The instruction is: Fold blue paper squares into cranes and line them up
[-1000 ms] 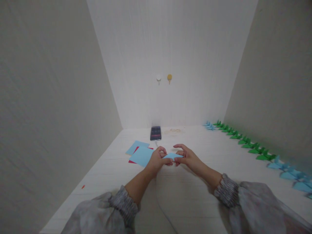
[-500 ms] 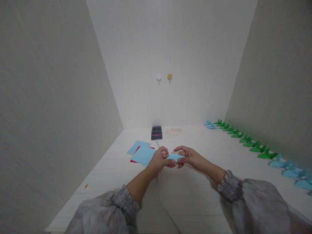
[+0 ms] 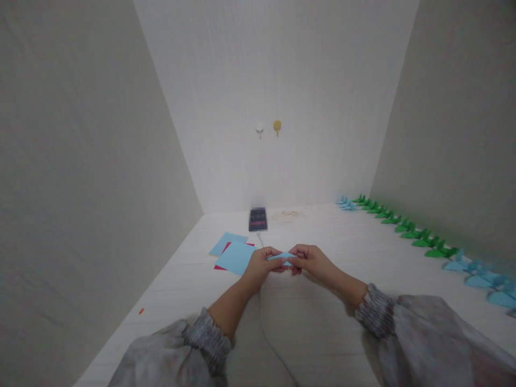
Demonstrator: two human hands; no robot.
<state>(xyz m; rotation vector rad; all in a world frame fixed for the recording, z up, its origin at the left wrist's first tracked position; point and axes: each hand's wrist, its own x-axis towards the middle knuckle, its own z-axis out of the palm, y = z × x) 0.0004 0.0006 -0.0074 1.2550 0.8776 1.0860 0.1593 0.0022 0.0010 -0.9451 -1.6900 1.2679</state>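
Note:
Between my two hands is a small folded piece of light blue paper (image 3: 285, 258), held just above the table. My left hand (image 3: 264, 266) pinches its left side, thumb on top. On the right side, my right hand (image 3: 308, 259) grips it between thumb and fingers. The two thumbs lie close together near the paper's middle. Fingers cover much of the paper, so its exact folds are hidden. Left of my left hand, a flat light blue sheet (image 3: 236, 258) lies over a red sheet (image 3: 220, 267), with another blue sheet (image 3: 229, 241) behind.
A phone (image 3: 258, 220) lies at the back, its white cable (image 3: 264, 328) running toward me under my hands. Green folded paper figures (image 3: 411, 228) and blue ones (image 3: 479, 277) line the right wall. An orange scrap (image 3: 141, 310) lies left. Two hooks (image 3: 277, 126) hang on the back wall.
My right hand has shifted slightly left, closer to my left hand. Its raised index finger has come down onto the paper, and less of the paper shows. The view has shifted a little.

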